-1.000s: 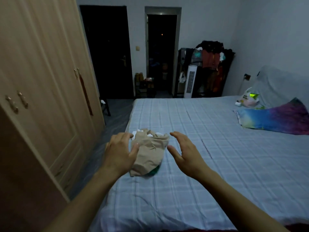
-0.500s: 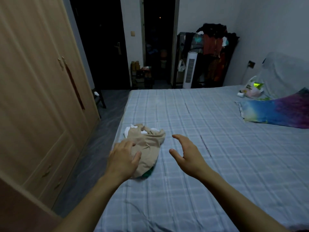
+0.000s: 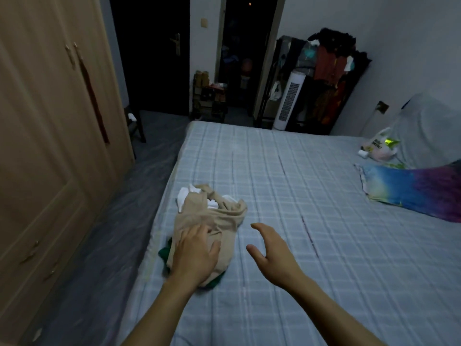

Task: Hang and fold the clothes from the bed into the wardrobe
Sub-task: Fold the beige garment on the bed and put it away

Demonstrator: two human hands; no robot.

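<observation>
A small pile of clothes lies near the left edge of the bed (image 3: 311, 240): a beige garment (image 3: 219, 221) on top, white cloth (image 3: 184, 196) at its far end, green cloth (image 3: 164, 253) peeking out underneath. My left hand (image 3: 194, 255) rests flat on the near end of the beige garment, fingers spread. My right hand (image 3: 272, 253) hovers open just right of the pile, above the checked blue sheet, touching nothing. The wooden wardrobe (image 3: 50, 146) stands along the left, its doors closed.
A tie-dye pillow (image 3: 411, 193), a plastic bag (image 3: 379, 146) and a grey covered shape lie at the bed's right side. Beyond the bed stand a white tower fan (image 3: 287, 101), a dark rack loaded with clothes (image 3: 329, 71) and two dark doorways. A narrow floor strip separates bed and wardrobe.
The view has tilted down and moved closer to the bed. My left hand came down onto the beige garment; my right hand stayed open beside the pile.
</observation>
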